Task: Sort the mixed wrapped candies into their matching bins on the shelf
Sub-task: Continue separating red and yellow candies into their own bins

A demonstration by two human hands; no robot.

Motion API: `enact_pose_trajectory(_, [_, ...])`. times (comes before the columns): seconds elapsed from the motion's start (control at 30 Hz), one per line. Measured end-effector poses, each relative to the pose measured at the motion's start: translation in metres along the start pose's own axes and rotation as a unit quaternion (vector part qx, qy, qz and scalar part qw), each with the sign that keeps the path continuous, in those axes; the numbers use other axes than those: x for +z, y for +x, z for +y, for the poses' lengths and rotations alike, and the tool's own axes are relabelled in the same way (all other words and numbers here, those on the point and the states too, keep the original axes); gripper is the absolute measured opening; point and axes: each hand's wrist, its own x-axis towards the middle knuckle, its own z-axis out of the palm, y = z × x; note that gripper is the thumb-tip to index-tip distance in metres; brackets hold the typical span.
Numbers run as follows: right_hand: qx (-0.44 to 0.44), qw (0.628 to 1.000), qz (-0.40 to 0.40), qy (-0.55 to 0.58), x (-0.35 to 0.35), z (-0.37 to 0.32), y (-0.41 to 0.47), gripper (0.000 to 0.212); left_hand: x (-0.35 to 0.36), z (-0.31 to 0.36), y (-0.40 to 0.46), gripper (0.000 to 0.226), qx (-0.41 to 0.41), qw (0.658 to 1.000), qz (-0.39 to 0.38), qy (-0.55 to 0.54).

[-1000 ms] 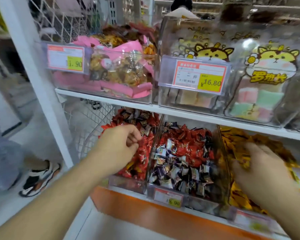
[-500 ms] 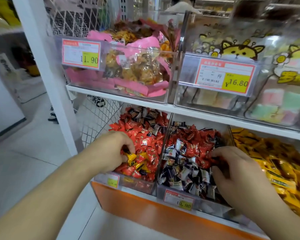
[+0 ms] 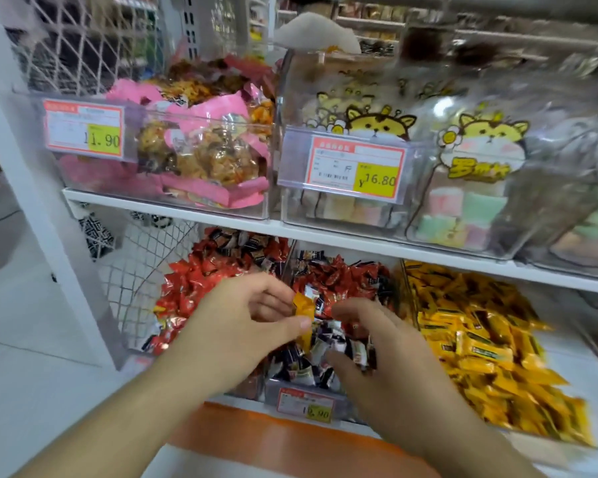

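Head view: left hand (image 3: pixel 235 326) pinches yellow candy (image 3: pixel 303 308) over middle bin (image 3: pixel 306 391); right hand (image 3: pixel 377 346) fingers loosely curled, empty. Best carry straight right, drop into yellow bin (image 3: pixel 477 339).

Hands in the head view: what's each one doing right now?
Left hand: pinching a yellow candy over the middle bin.
Right hand: fingers curled down into the mixed candies; a grip cannot be told.

Upper shelf (image 3: pixel 325 236) low over open-topped candy bins, clear divider (image 3: pixel 287 267) between left bins
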Motion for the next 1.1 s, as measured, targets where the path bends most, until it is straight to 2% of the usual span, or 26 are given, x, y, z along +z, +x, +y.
enact_pose_trajectory(0.13, [-0.021, 0.998, 0.049, 0.042, -0.003, 0.000, -0.007, 0.020, 0.040, 0.014, -0.005, 0.016, -0.030, 0.999, -0.011, -0.037])
enact_pose_trajectory(0.27, [0.026, 0.995, 0.091, 0.013, -0.018, 0.020, -0.010, 0.016, 0.061, 0.020, -0.006, 0.023, -0.044, 0.996, -0.036, -0.066])
enact_pose_trajectory(0.37, [0.086, 0.983, 0.144, -0.077, -0.040, 0.044, -0.009, 0.013, 0.059, 0.019, -0.005, 0.024, -0.022, 0.999, -0.034, -0.028])
enact_pose_trajectory(0.47, [0.182, 0.949, 0.183, -0.180, -0.064, 0.069, -0.009, 0.022, 0.044, 0.010, 0.000, 0.017, 0.005, 1.000, -0.002, 0.020])
enact_pose_trajectory(0.53, [0.245, 0.927, 0.177, -0.221, -0.070, 0.078, -0.010, 0.025, 0.030, 0.000, 0.005, 0.015, 0.024, 0.997, 0.030, 0.073])
enact_pose_trajectory(0.6, [0.262, 0.924, 0.146, -0.237, -0.069, 0.074, -0.007, 0.023, 0.013, -0.011, 0.013, 0.015, 0.038, 0.987, 0.060, 0.144])
enact_pose_trajectory(0.7, [0.251, 0.942, 0.105, -0.199, -0.061, 0.061, -0.002, 0.044, -0.017, -0.028, 0.025, 0.018, 0.035, 0.976, 0.088, 0.194])
enact_pose_trajectory(0.8, [0.206, 0.961, 0.085, -0.163, -0.049, 0.048, -0.001, 0.048, -0.044, -0.045, 0.032, 0.021, 0.004, 0.971, 0.076, 0.228])
enact_pose_trajectory(0.93, [0.160, 0.974, 0.073, -0.142, -0.039, 0.037, 0.003, 0.044, -0.062, -0.063, 0.033, 0.025, -0.012, 0.963, 0.038, 0.266])
enact_pose_trajectory(1.1, [0.128, 0.978, 0.066, -0.151, -0.028, 0.038, 0.009, 0.038, -0.061, -0.065, 0.031, 0.014, -0.012, 0.960, -0.020, 0.280])
